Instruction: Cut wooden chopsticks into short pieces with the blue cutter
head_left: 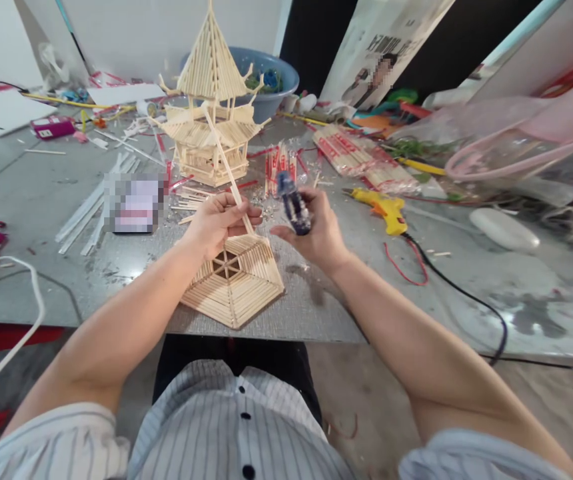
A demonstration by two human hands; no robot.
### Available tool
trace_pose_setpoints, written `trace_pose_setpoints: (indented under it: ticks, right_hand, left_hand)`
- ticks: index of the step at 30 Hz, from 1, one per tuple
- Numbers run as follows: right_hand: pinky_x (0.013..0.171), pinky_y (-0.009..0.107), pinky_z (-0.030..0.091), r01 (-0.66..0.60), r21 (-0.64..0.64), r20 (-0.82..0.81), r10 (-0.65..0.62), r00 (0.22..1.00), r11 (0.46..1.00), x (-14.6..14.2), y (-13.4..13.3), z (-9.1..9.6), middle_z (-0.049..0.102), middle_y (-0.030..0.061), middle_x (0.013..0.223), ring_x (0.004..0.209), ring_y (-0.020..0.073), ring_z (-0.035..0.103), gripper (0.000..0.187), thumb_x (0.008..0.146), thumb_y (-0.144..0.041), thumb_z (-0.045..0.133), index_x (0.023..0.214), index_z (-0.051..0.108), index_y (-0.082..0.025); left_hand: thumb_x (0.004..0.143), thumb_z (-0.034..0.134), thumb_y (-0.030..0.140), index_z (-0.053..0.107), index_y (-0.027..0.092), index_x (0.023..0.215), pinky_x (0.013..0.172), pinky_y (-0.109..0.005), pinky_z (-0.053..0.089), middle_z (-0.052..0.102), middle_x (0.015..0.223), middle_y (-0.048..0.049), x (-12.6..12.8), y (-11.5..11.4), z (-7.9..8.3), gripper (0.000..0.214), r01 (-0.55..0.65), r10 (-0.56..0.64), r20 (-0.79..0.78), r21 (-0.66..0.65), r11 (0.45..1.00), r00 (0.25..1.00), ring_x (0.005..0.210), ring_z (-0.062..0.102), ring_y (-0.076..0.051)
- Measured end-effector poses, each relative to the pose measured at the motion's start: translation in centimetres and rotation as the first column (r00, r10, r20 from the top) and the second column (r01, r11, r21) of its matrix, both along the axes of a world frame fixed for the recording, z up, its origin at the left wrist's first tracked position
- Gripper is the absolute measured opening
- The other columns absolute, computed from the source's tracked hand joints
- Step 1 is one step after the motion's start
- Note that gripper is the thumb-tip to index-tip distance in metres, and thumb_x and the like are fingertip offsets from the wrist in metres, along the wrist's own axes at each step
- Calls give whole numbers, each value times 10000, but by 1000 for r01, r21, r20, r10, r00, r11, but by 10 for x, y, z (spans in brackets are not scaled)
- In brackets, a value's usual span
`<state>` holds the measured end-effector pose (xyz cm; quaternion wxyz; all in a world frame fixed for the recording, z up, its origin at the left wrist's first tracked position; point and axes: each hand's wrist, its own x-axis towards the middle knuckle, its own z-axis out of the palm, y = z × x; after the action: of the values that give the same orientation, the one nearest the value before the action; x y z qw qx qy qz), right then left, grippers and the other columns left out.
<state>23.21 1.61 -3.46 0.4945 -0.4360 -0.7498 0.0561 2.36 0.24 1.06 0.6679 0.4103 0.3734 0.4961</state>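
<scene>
Between the thumb and fingers of my left hand point(221, 223) is a long, pale wooden chopstick point(224, 157), slanting up and away from me. Its lower end is over a flat hexagonal panel of wooden sticks point(231, 297), which lies at the table's front edge with a spoked opening in its middle. My right hand point(319, 230) is closed around a dark blue hand tool point(294, 203), blurred, perhaps pliers or cutters. That tool is to the right of the chopstick and apart from it. Behind both hands stands a tiered pagoda model point(211, 127) built from similar sticks.
A yellow glue gun point(384, 210) with a black cord lies at right, near a white oval object point(504, 228). On the left are a phone point(139, 203) and clear strips point(94, 200). Wrapped chopstick packs point(346, 150) and a blue basin point(286, 80) are farther back.
</scene>
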Motion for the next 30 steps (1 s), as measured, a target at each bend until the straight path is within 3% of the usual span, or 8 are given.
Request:
trace_pose_setpoints:
  ticks: [5,10,17,21,24,27,30]
  right_hand:
    - [864,467,510,-112,-9,64,113,992,994,-16,-11,-9,625,102,1084,982,273,628,682,679,-644,710,1156,430,-246]
    - [873,474,502,-97,2,103,96,990,995,-15,-16,-7,631,102,1076,986,275,625,627,710,-628,677,1148,441,-247]
    - [854,482,507,-152,141,162,128,978,978,-18,-21,-9,631,114,1070,981,274,626,490,785,-505,600,1163,428,-243]
    - [847,484,515,-180,179,173,149,974,967,-13,-20,-4,622,122,1080,1000,281,615,479,780,-462,618,1159,441,-229]
    - [866,509,509,-82,174,141,57,988,981,2,-16,0,604,134,1111,1022,294,602,500,768,-402,633,1191,437,-221]
    - [902,540,485,85,49,141,-91,986,995,19,-9,-2,599,121,1113,1034,301,592,503,748,-321,591,1221,447,-230]
    - [893,535,486,142,-70,207,-125,970,987,28,-2,-9,619,114,1091,1042,315,589,534,670,-251,594,1196,497,-235]
  left_hand:
    - [814,618,80,535,145,709,583,-207,534,646,611,20,9,0,-11,149,-3,3,10,21,1000,1000,553,645,-87]
    - [781,653,112,513,170,690,566,-198,518,594,572,60,14,-2,-18,178,-53,55,-56,44,998,997,501,591,-66]
    - [696,698,99,535,159,695,487,-168,455,578,571,59,15,-8,-11,173,-21,22,-66,3,1000,998,474,547,-53]
    - [690,696,70,577,147,692,480,-158,446,606,574,46,12,-7,-5,142,13,-7,-110,57,998,994,471,552,-48]
    - [730,718,138,608,144,730,550,-194,501,646,621,19,4,-2,0,110,16,10,-192,133,991,981,534,619,-80]
    - [752,717,159,634,139,767,619,-240,535,659,648,2,-3,2,1,87,8,39,-276,170,985,960,592,664,-114]
    - [746,721,141,655,139,749,655,-263,545,658,646,0,-6,5,-2,66,16,48,-331,186,982,942,613,676,-128]
